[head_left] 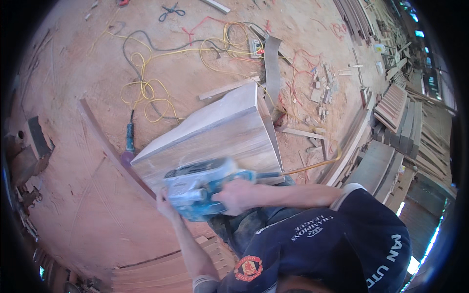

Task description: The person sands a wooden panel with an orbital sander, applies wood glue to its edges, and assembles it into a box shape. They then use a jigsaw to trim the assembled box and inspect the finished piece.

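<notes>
A teal and silver belt sander (pixel 198 188), blurred by motion, lies over the near side of a large tapered wooden piece (pixel 220 139) with broad flat faces. My right hand (pixel 237 196) is wrapped round the sander's rear handle. At its front left end, my left hand (pixel 165 202) grips the sander's body, its fingers partly hidden. From the rear of the tool an orange-yellow cord (pixel 312 167) runs off to the right. The sander hides the part of the wood beneath it.
An angle grinder (pixel 130 139) rests left of the wood, by a long curved wooden strip (pixel 107 139). Tangled yellow cord (pixel 142 88), a power strip (pixel 255 48) and a grey belt-like strip (pixel 273 63) lie beyond. Offcuts (pixel 322 90) and stacked planks (pixel 376 163) are on the right.
</notes>
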The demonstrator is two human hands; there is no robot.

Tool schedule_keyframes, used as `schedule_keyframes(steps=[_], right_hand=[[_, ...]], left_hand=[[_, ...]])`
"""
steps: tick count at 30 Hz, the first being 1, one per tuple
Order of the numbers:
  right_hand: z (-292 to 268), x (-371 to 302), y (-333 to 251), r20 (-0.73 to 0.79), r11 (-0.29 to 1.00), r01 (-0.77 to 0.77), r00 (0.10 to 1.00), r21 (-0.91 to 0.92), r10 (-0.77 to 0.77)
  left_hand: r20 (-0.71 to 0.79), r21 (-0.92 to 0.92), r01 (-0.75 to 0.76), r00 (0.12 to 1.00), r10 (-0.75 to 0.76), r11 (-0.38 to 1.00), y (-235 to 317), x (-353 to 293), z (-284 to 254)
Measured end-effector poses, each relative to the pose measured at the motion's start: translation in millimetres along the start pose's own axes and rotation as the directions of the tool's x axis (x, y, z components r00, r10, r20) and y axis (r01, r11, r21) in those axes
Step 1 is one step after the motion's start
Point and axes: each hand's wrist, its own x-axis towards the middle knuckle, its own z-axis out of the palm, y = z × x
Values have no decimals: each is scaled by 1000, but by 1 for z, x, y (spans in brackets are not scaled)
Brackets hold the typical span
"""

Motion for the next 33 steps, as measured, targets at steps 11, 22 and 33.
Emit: schedule_keyframes(steps=[11,22,33], right_hand=[[-4,163,-40,-128,983,177,975,-39,-180],[-121,-78,53,-241,993,60,967,-99,-83],[-85,-209,106,-296,997,41,953,-63,-57]], left_hand=[[-9,-503,136,987,-163,853,-73,120,-59],[-115,184,-114,984,137,976,184,42,80],[-29,318,-169,982,187,933,263,-76,135]])
